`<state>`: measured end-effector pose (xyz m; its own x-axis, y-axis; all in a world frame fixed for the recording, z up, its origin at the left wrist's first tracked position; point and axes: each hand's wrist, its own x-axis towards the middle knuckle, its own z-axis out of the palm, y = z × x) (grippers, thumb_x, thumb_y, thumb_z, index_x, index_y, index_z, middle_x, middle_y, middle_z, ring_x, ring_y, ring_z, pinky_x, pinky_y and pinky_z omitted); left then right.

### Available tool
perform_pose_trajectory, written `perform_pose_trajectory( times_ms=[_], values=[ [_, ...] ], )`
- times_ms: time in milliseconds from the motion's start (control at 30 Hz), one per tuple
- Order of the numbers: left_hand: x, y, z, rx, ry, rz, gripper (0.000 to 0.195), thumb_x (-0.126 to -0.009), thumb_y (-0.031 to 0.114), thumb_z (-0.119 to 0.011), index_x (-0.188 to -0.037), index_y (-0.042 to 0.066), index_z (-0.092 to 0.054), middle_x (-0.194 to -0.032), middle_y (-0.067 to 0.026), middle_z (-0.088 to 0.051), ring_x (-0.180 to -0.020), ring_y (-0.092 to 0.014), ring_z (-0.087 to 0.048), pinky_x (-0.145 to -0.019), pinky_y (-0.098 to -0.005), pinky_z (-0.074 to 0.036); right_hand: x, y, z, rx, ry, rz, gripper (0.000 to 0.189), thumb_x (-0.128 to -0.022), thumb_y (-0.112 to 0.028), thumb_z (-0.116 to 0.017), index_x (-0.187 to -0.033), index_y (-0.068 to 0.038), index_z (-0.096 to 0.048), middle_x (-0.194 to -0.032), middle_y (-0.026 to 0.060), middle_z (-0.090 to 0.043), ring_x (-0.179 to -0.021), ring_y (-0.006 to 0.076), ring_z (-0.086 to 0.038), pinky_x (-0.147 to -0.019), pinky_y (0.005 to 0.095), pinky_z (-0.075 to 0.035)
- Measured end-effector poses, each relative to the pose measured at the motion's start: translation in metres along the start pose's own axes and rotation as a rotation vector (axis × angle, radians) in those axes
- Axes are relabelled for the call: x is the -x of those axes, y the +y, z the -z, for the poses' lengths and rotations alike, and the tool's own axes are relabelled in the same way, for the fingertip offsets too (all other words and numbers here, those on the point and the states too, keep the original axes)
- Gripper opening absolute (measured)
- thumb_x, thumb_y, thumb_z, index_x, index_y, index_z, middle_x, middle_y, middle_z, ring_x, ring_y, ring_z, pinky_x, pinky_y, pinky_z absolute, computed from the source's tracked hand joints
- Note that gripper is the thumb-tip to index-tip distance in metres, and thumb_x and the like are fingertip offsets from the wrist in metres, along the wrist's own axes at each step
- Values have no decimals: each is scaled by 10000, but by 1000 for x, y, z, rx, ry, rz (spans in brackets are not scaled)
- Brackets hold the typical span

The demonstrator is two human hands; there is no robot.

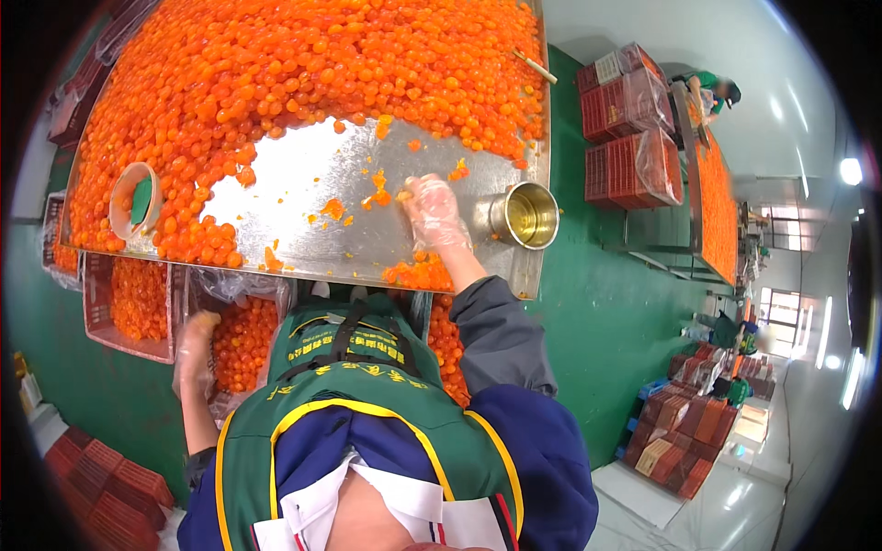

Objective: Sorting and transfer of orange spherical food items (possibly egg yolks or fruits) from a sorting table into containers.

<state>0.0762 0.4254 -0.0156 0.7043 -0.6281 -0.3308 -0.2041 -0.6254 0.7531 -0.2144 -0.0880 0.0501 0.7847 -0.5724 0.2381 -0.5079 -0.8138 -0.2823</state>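
A great heap of orange egg yolks covers the back and left of a steel-topped table. My right hand, in a clear plastic glove, is low over the bare metal with fingers curled; whether anything is inside them is hidden. Crushed yolk scraps lie just left of it, and a pile of broken yolk lies below at the near edge. To its right stands a steel cup of yellowish liquid. My left hand, also gloved, hangs beside a plastic-lined crate of yolks; its grip is unclear.
A pale ring sits among the yolks at left. A thin stick-like tool rests on the right rim. Yolk-filled crates stand below the near edge. At right are stacked red crates, another yolk-covered table and co-workers.
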Motion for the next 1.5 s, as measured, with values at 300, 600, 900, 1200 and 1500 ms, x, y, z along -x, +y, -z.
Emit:
perform_pose_trajectory(
  times_ms=[300, 600, 900, 1200, 1500],
  values=[
    [-43, 253, -37, 513, 82, -82, 357, -934, 67, -614, -1284, -4, -623, -1267, -159, -625, -1206, -253, -580, -1046, -355, -446, 36, 39, -53, -81, -18, 55, 220, -834, -64, -620, -1047, -93, -670, -1004, 141, -669, -974, 311, -647, -844, 412, -527],
    [-278, 386, -238, 229, -174, -406, 164, -921, 131, -536, -992, 44, -656, -982, -191, -671, -978, -358, -640, -884, -432, -499, -54, 96, -41, -526, -208, -634, 178, -893, -153, -605, -1025, -70, -691, -917, 179, -690, -874, 373, -649, -760, 475, -506],
    [-245, 337, -288, -427, -409, -723, 211, -909, 236, -564, -983, 44, -607, -924, -192, -683, -904, -387, -669, -758, -490, -535, -163, 78, -46, -5, -105, -25, 198, -903, -159, -580, -1068, -72, -645, -960, 217, -639, -1001, 404, -604, -840, 499, -512],
    [-247, 289, -222, -235, -11, -684, 206, -940, 152, -517, -1004, 21, -662, -979, -215, -689, -904, -415, -660, -829, -505, -531, -116, 41, -47, -257, -210, -152, 151, -878, -139, -573, -929, -28, -662, -892, 235, -638, -905, 423, -625, -795, 521, -495],
    [-308, 294, -232, -346, -98, -407, 201, -951, 209, -524, -1071, 51, -558, -976, -219, -686, -899, -420, -666, -771, -517, -528, -196, 2, -87, -13, -249, 113, 103, -838, -128, -603, -873, -71, -681, -917, 199, -692, -910, 387, -677, -777, 469, -555]
  ],
)
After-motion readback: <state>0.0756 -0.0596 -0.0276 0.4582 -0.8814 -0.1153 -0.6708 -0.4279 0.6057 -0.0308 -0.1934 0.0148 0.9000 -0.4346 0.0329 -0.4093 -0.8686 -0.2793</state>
